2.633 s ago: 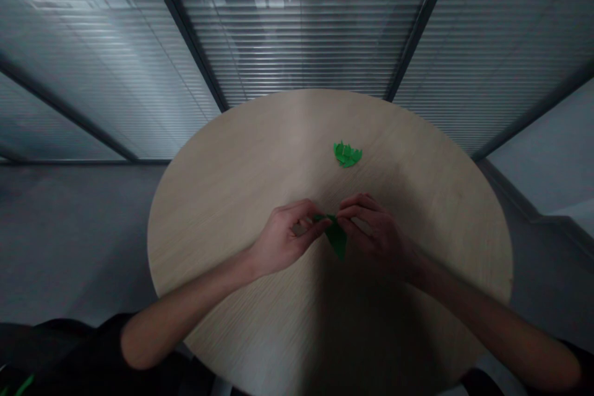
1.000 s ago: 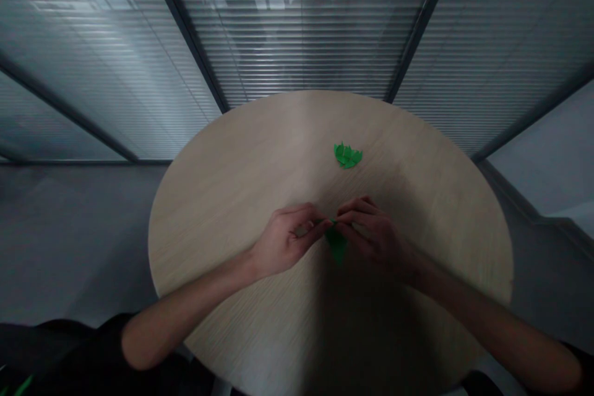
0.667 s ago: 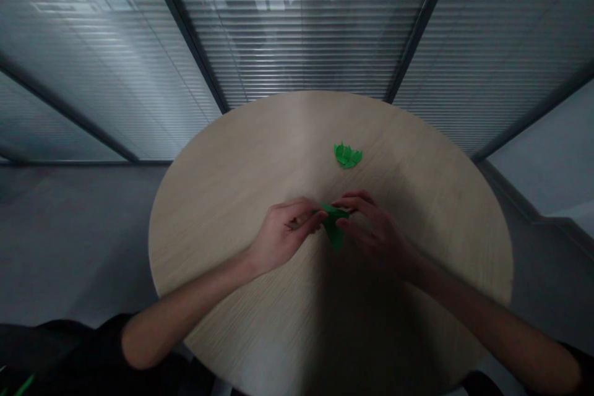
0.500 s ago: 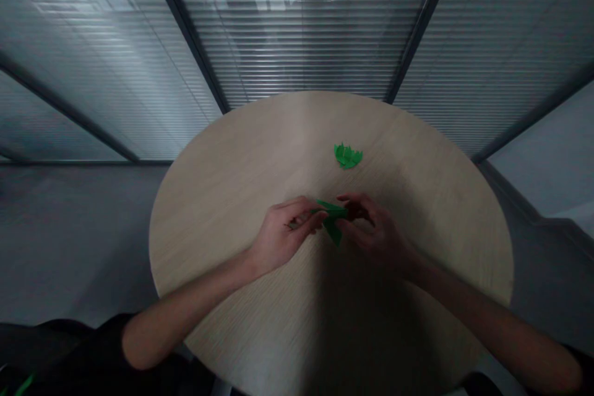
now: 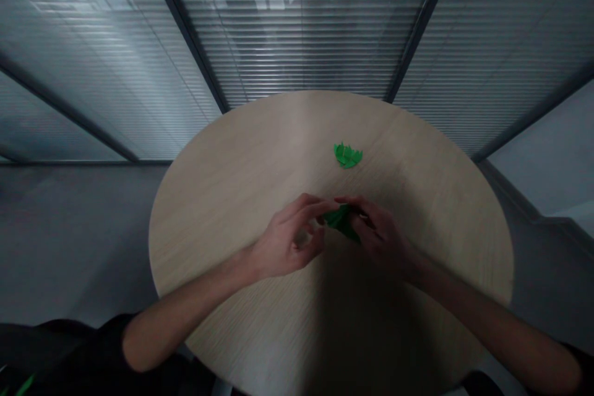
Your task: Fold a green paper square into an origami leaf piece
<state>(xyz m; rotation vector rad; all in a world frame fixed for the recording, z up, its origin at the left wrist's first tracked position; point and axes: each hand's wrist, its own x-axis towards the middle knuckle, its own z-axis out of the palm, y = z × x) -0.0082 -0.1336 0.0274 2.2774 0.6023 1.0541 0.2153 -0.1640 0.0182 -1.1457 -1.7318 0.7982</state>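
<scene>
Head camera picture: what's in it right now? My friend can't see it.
A person's right hand holds a small green piece, with the left hand close beside it, thumb spread apart, over a round, light-brown table. A spiky green thing lies farther back on the table; blinds stand behind.

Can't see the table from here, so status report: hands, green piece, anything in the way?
Right hand holding green piece. Left hand open beside it, contact unclear. Green cluster beyond both hands, apart, seemingly not in the way.
</scene>
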